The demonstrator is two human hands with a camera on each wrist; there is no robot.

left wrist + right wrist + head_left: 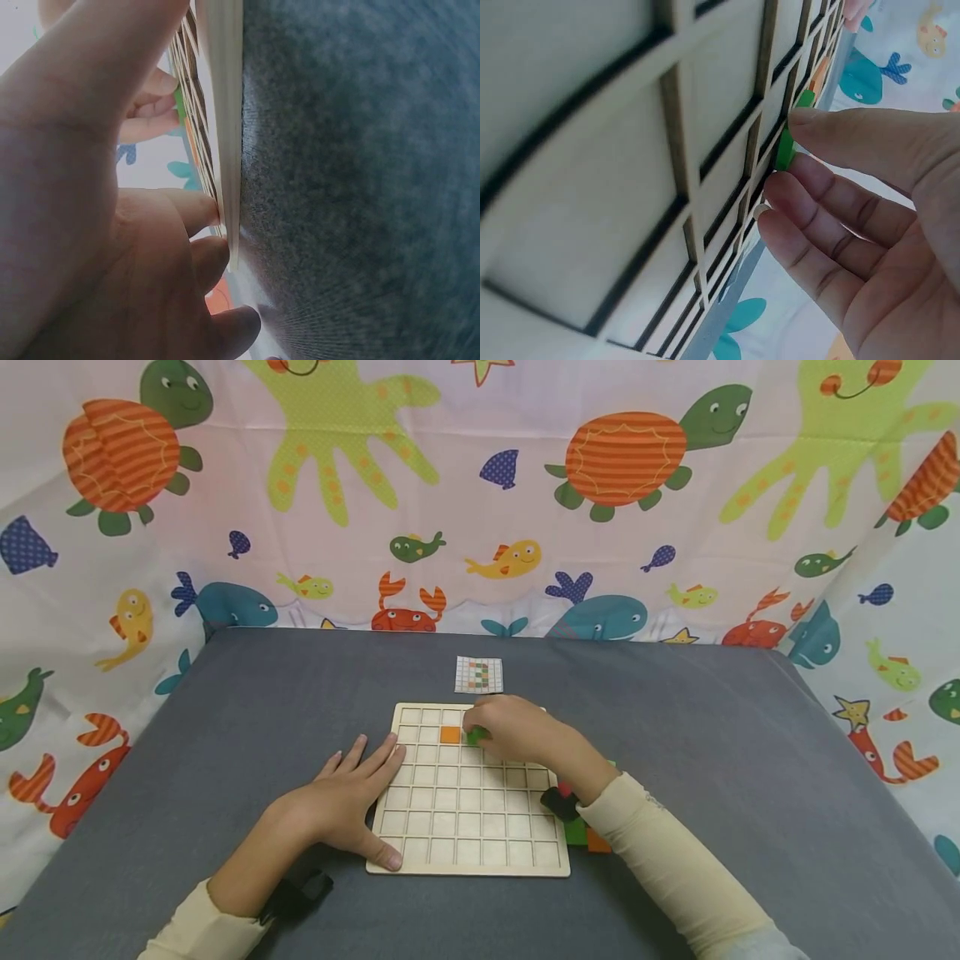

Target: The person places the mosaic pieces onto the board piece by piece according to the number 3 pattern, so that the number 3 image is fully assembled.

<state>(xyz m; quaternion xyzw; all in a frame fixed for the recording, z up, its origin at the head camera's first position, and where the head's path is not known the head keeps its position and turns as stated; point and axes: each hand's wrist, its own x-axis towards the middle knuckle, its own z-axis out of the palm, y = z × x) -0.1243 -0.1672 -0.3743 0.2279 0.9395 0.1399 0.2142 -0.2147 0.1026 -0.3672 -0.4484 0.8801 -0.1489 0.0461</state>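
A wooden grid board [468, 870] with rows of square recesses lies on the grey table. In the head view my left hand [341, 806] rests along its left edge, fingers spread and thumb at the near left corner. My right hand [517, 728] pinches a green square tile [476, 737] over the second row from the far edge. That tile stands tilted between thumb and fingers, right at the grid in the right wrist view. Just left of it, an orange tile [450, 735] sits flat in a recess. The left wrist view shows my left fingertips [201, 213] at the board's edge.
A small card [478, 675] printed with a coloured grid lies beyond the board. Loose tiles, among them a green one [576, 833] and an orange one [597, 841], lie at the board's right side, partly under my right forearm. A patterned curtain [450, 510] hangs behind the table.
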